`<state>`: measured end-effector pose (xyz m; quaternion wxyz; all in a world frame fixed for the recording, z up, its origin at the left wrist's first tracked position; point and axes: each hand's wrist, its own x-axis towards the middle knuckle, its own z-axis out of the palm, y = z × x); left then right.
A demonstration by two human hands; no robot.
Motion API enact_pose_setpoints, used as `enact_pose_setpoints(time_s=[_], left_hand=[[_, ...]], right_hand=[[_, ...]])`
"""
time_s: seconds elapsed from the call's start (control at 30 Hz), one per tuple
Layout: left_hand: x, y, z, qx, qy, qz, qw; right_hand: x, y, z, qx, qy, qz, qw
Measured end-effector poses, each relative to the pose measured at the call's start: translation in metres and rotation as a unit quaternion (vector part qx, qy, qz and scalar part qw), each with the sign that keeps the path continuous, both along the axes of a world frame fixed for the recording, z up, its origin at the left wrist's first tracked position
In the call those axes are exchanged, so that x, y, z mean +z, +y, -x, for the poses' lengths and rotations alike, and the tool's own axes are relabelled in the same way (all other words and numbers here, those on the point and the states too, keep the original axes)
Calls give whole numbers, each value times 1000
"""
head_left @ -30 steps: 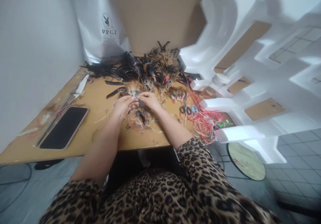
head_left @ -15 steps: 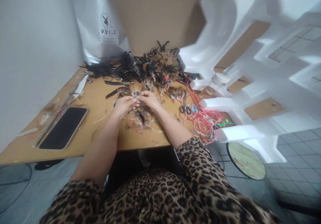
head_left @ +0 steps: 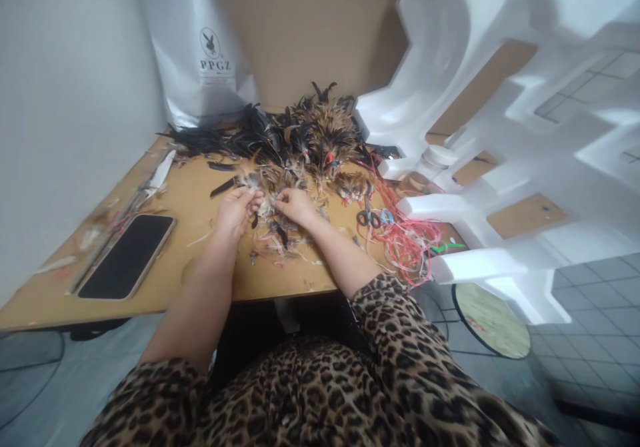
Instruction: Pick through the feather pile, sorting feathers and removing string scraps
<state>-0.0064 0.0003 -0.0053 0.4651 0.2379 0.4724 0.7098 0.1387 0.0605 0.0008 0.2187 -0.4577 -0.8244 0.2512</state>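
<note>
Between the thumb and fingers of my left hand (head_left: 234, 210) is a small pale-brown feather (head_left: 249, 180), fluffy at its base. My right hand (head_left: 299, 207) is just to the right, its fingertips pinched together over loose brown feathers (head_left: 283, 179) on the table. Whether a feather or anything else is in that pinch is too small to make out. Under and in front of the hands lie scattered fluff and dark feather scraps (head_left: 280, 233). A bundle of brown feathers (head_left: 354, 185) lies to the right of my right hand.
Black feathers (head_left: 210, 139) and a brown feather heap (head_left: 333, 127) line the table's back. Scissors (head_left: 369, 219) and tangled pink strings (head_left: 410, 233) lie right, beside white foam pieces (head_left: 420, 207). A phone (head_left: 127, 257) lies left; a silver bag (head_left: 200, 53) stands behind.
My hands have parted from where they met. The left has moved slightly left with the feather, and the right has lowered a little toward the loose feathers.
</note>
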Motion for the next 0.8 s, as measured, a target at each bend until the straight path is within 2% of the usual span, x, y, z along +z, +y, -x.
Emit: enact_pose_setpoints(time_s=[0.1, 0.17, 0.23, 0.3, 0.37, 0.47, 0.57, 0.7, 0.8], left_hand=[[-2, 1, 1, -3, -4, 4, 1000], [-4, 2, 2, -7, -1, 4, 1000], [-5, 2, 2, -10, -2, 4, 1000], [-6, 2, 3, -14, -8, 3, 1000], [-6, 2, 2, -23, -16, 6, 1000], [-5, 1, 0, -40, -19, 13, 999], [-4, -1, -3, -56, -15, 21, 998], [-3, -1, -4, -71, -19, 33, 997], [-3, -2, -4, -86, -21, 43, 995]], right_hand=[[1, -5, 4, -20, -51, -35, 998], [-1, -5, 6, -18, -48, -44, 998], [-3, -2, 8, -11, 1, -29, 1000], [-5, 2, 9, -8, 96, 19, 995], [-5, 6, 9, -15, 210, 112, 971], [-4, 8, 7, -17, 334, 264, 905], [-3, 8, 6, -3, 382, 320, 867], [-3, 7, 6, 1, 392, 316, 864], [-4, 7, 7, 1, 381, 258, 888]])
